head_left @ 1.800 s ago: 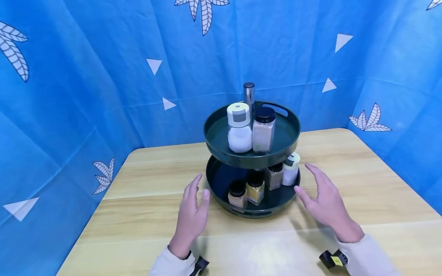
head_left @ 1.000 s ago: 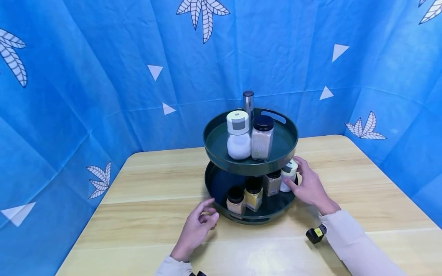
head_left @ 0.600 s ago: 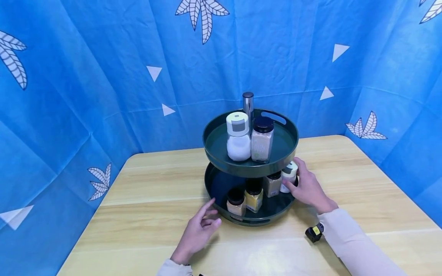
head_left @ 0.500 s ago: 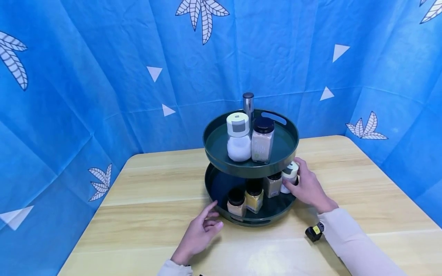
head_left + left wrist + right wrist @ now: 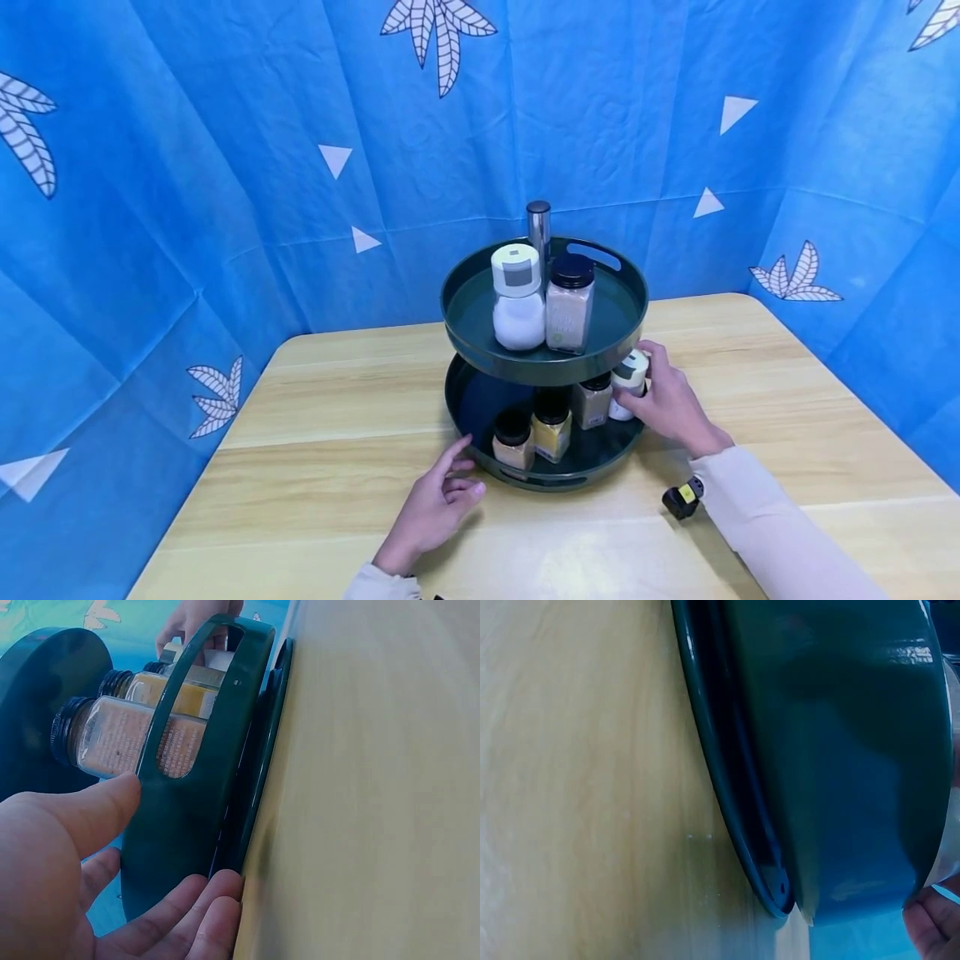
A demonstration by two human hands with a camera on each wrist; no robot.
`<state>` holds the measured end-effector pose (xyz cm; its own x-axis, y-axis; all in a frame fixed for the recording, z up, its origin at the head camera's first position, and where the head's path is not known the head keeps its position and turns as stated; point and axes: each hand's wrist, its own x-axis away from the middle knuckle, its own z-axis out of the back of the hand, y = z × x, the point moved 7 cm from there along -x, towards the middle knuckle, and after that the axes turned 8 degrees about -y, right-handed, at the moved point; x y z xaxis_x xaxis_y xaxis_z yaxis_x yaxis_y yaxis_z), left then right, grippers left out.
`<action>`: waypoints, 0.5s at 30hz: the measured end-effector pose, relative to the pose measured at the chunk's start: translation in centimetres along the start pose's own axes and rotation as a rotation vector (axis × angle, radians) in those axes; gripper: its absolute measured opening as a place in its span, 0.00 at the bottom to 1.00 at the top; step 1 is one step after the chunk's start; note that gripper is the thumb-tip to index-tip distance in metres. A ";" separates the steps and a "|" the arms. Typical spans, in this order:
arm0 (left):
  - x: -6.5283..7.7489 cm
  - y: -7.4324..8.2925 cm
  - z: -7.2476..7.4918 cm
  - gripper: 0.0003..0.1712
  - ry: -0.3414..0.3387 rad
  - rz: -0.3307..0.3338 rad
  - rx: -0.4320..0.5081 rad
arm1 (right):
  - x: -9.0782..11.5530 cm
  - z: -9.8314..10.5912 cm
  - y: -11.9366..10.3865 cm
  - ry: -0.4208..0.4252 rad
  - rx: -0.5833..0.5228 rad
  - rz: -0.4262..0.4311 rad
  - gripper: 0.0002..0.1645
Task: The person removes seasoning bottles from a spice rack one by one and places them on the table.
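Observation:
A two-tier dark green turntable rack [image 5: 517, 367] stands on the wooden table. On its lower tray [image 5: 472, 408], at the right side, my right hand [image 5: 671, 408] holds a white-lidded seasoning jar [image 5: 630, 371] between thumb and fingers. In the right wrist view only some fingertips [image 5: 930, 922] show past the tray wall. My left hand [image 5: 435, 508] is at the lower tray's front left rim, fingers loosely bent. In the left wrist view its thumb [image 5: 105, 810] lies at the tray's edge and the other fingers are by its underside.
Black-lidded spice jars, one pinkish [image 5: 513, 442], one yellow [image 5: 552, 425] and one brown [image 5: 592, 402], stand on the lower tray. The upper tray [image 5: 615, 308] bears a white-lidded jar [image 5: 517, 300] and a black-lidded jar [image 5: 570, 304] by the metal post [image 5: 538, 225]. Blue curtain [image 5: 262, 167] hangs behind.
My right hand has moved in from beside the rack to the white-lidded jar and taken hold of it. My left hand has come down to the lower tray's front left rim.

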<state>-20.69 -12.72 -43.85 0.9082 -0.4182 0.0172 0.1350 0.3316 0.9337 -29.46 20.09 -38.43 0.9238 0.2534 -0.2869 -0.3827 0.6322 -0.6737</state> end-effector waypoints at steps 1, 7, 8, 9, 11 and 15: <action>0.1 -0.1 0.0 0.40 -0.002 0.004 -0.001 | 0.0 -0.1 0.0 0.002 0.003 0.002 0.44; 0.4 -0.3 0.1 0.40 0.003 0.013 -0.016 | -0.1 -0.3 -0.3 0.019 0.010 0.023 0.42; 0.4 -0.2 0.1 0.39 0.005 0.012 -0.018 | -0.2 -0.2 -0.4 0.026 0.013 0.028 0.42; 0.4 -0.1 0.1 0.39 0.006 0.011 -0.021 | -0.2 -0.1 -0.4 0.036 0.018 0.031 0.41; 0.3 0.2 0.1 0.39 0.005 0.004 -0.023 | -0.2 0.2 -0.4 0.053 0.030 0.037 0.41; 0.1 0.4 0.0 0.39 0.002 -0.005 -0.021 | -0.2 0.4 -0.3 0.057 0.034 0.030 0.40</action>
<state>-20.60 -12.64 -43.49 0.9082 -0.4184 0.0114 0.1482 0.3470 0.9261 -29.56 20.19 -37.89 0.9093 0.2311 -0.3459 -0.4089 0.6496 -0.6410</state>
